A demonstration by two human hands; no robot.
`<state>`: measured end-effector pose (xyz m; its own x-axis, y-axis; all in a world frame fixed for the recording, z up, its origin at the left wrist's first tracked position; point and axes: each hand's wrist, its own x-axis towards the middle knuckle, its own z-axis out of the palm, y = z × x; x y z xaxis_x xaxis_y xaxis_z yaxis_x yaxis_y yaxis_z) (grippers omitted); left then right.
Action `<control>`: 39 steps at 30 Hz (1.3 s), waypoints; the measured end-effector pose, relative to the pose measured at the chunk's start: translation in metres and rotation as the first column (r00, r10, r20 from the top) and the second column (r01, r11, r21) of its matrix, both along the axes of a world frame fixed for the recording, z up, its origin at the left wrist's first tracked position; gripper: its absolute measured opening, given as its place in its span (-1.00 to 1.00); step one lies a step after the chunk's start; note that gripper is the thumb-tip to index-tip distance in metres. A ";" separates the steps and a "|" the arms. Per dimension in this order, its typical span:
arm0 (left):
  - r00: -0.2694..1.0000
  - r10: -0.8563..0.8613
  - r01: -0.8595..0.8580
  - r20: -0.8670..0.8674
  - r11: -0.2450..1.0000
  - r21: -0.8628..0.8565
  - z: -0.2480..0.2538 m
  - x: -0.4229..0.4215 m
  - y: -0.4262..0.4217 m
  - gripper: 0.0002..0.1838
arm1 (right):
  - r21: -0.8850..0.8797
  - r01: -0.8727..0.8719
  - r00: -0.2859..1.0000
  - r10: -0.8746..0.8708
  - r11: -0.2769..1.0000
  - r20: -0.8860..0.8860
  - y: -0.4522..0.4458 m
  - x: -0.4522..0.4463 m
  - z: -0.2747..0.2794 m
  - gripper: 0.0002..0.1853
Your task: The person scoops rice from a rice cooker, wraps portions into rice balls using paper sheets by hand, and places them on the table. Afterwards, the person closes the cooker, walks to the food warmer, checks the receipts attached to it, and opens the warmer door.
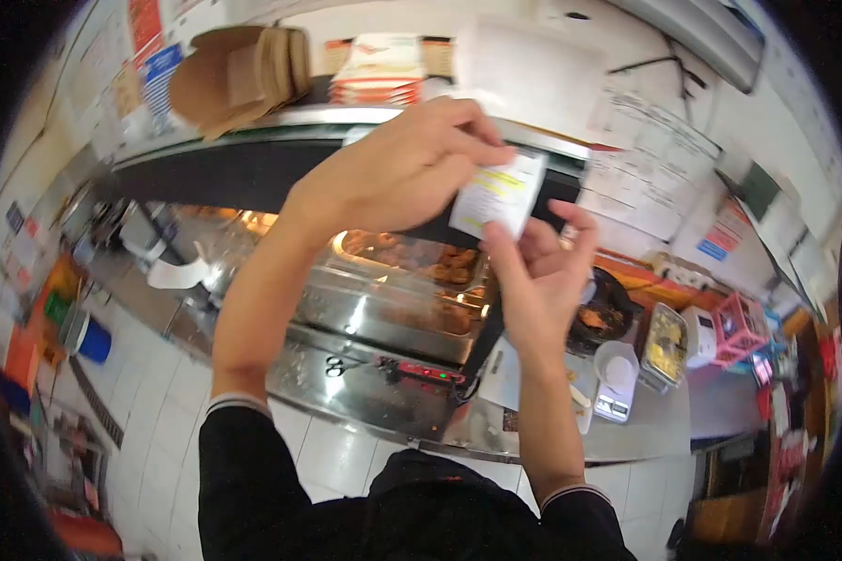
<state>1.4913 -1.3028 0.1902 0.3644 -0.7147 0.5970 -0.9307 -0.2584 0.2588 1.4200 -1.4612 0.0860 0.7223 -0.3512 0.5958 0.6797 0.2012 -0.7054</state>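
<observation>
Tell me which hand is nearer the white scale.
Right. The right hand is up and left of the scale in the picture; the left hand is farther up and left, pinching the paper slip.

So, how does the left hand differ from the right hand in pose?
The left hand pinches the paper slip near its top; the right hand is lower, thumb at the slip's bottom edge. The left hand's fingers bunch together; the right hand's spread. Neither hand is gloved.
</observation>
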 end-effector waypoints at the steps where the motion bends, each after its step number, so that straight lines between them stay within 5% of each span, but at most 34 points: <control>1: 0.973 0.049 -0.030 0.226 0.996 -0.087 -0.007 -0.008 0.002 -0.63 | -0.054 0.079 0.997 -0.079 0.995 -0.004 -0.001 0.006 -0.004 -0.43; 2: 0.888 0.166 -0.097 0.428 0.979 -0.179 -0.019 -0.021 0.018 -0.65 | -0.061 0.220 0.973 -0.224 0.974 -0.054 -0.001 0.010 -0.001 -0.51; 3: 0.890 0.205 -0.027 0.408 0.915 -0.401 -0.036 -0.041 0.038 -0.68 | -0.128 0.285 0.958 -0.288 0.950 0.002 -0.008 0.015 -0.007 -0.57; 4: 0.825 0.431 -0.105 0.366 0.752 -0.650 -0.067 -0.068 0.067 -0.84 | -0.150 0.356 0.934 -0.356 0.922 0.031 -0.014 0.019 -0.010 -0.62; 5: 0.784 0.575 0.046 0.234 0.322 -0.946 -0.135 -0.049 0.092 -0.87 | -0.138 0.390 0.920 -0.392 0.910 0.013 -0.018 0.023 -0.012 -0.62; 7: 0.622 0.742 -0.151 -0.249 -0.199 -0.968 -0.237 -0.049 0.169 -0.84 | -0.098 0.422 0.905 -0.425 0.901 -0.013 -0.021 0.026 -0.014 -0.62; 8: 0.477 0.634 -0.364 -0.609 -0.489 -0.793 -0.286 -0.049 0.212 -0.75 | -0.062 0.436 0.899 -0.437 0.898 -0.009 -0.015 0.024 -0.010 -0.64; 9: 0.449 0.336 -0.461 -0.828 -0.706 -0.537 -0.331 -0.050 0.260 -0.56 | -0.032 0.434 0.901 -0.433 0.900 0.043 -0.007 0.021 -0.011 -0.65; 10: 0.425 0.324 -0.466 -0.845 -0.722 -0.511 -0.363 -0.057 0.300 -0.56 | 0.010 0.443 0.891 -0.442 0.896 0.104 0.000 0.020 -0.012 -0.63; 12: 0.795 -0.252 -0.490 -0.552 -0.803 -0.340 -0.389 -0.041 0.372 -0.30 | 0.057 0.336 0.889 -0.337 0.940 0.309 -0.023 0.026 -0.039 -0.58; 13: 0.809 -0.246 -0.481 -0.534 -0.800 -0.359 -0.388 -0.021 0.393 -0.30 | 0.082 0.419 0.852 -0.423 0.904 0.308 -0.031 0.026 -0.060 -0.61; 15: 0.632 -0.111 -0.723 -0.767 -0.443 -0.531 -0.387 0.009 0.425 0.05 | 0.070 0.523 0.807 -0.520 0.850 0.279 -0.025 0.019 -0.087 -0.63; 16: 0.615 -0.121 -0.738 -0.779 -0.438 -0.514 -0.417 0.030 0.457 0.05 | 0.113 0.650 0.720 -0.656 0.752 0.223 -0.016 0.019 -0.110 -0.66; 18: 0.051 0.300 -0.982 -0.953 -0.159 -0.103 -0.506 0.083 0.524 0.08 | 0.146 0.763 0.608 -0.776 0.629 0.167 0.016 0.014 -0.138 -0.69; 19: -0.415 0.514 -0.885 -0.751 -0.420 0.201 -0.525 0.085 0.530 0.03 | 0.072 0.857 0.510 -0.860 0.511 0.030 0.042 0.005 -0.146 -0.73; 20: -0.422 0.502 -0.881 -0.755 -0.424 0.210 -0.545 0.078 0.533 0.03 | -0.022 0.918 0.392 -0.916 0.395 -0.088 0.066 -0.004 -0.147 -0.77; 22: -0.624 0.717 -0.736 -0.311 -0.673 -0.074 -0.532 0.037 0.527 0.01 | -0.055 0.895 0.439 -0.895 0.443 -0.080 0.104 0.006 -0.152 -0.76; 23: -0.642 0.703 -0.723 -0.307 -0.688 -0.063 -0.551 0.032 0.538 0.01 | -0.092 0.879 0.463 -0.883 0.469 -0.077 0.119 0.011 -0.157 -0.74; 26: -0.701 0.627 -0.669 -0.340 -0.744 0.007 -0.564 0.010 0.569 0.10 | -0.234 0.834 0.497 -0.865 0.500 -0.077 0.158 0.006 -0.176 -0.69; 28: -0.892 0.094 -0.240 -0.441 -0.927 0.288 -0.583 -0.006 0.588 0.13 | -0.364 0.787 0.523 -0.852 0.498 -0.036 0.169 -0.006 -0.170 -0.64; 29: -0.703 -0.020 -0.419 -0.711 -0.795 0.438 -0.614 -0.030 0.602 0.14 | -0.443 0.749 0.549 -0.836 0.493 -0.004 0.168 -0.009 -0.161 -0.62; 30: -0.345 -0.208 -0.553 -0.915 -0.743 0.377 -0.677 -0.053 0.619 0.10 | -0.508 0.705 0.581 -0.813 0.495 0.015 0.172 -0.005 -0.158 -0.60; 32: 0.319 -0.464 -0.493 -0.826 -0.826 0.273 -0.685 -0.096 0.605 -0.02 | -0.605 0.621 0.642 -0.766 0.498 0.029 0.192 0.003 -0.161 -0.55; 34: -0.272 -0.260 -0.486 -0.926 -0.794 0.366 -0.731 -0.142 0.585 -0.18 | -0.739 0.431 0.863 -0.475 0.518 0.171 0.271 0.031 -0.186 -0.79; 35: -0.579 -0.256 -0.410 -0.774 -0.729 0.548 -0.765 -0.166 0.569 -0.33 | -0.787 0.169 0.930 -0.360 0.593 -0.071 0.296 0.038 -0.212 -0.81; 36: -0.629 -0.313 -0.389 -0.711 -0.666 0.637 -0.771 -0.183 0.549 -0.39 | -0.861 -0.005 0.993 -0.097 0.508 -0.062 0.333 0.043 -0.240 -0.88; 37: -0.677 -0.316 -0.458 -0.665 -0.527 0.716 -0.788 -0.205 0.537 -0.41 | -0.853 -0.304 0.945 0.021 0.425 -0.326 0.326 0.053 -0.290 -0.91; 38: -0.668 -0.354 -0.432 -0.655 -0.532 0.728 -0.810 -0.222 0.530 -0.41 | -0.807 -0.512 0.855 0.086 0.294 -0.511 0.376 0.045 -0.302 -0.83; 39: -0.722 -0.385 -0.439 -0.575 -0.388 0.811 -0.835 -0.237 0.516 -0.41 | -0.826 -0.559 0.827 0.128 0.077 -0.547 0.414 0.047 -0.318 -0.81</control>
<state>1.2547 -0.7869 -0.6447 -0.2691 0.6367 -0.7227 0.6466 0.6755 0.3544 1.4668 -1.0474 -0.2318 0.7556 0.6545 -0.0249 0.4945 -0.5950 -0.6336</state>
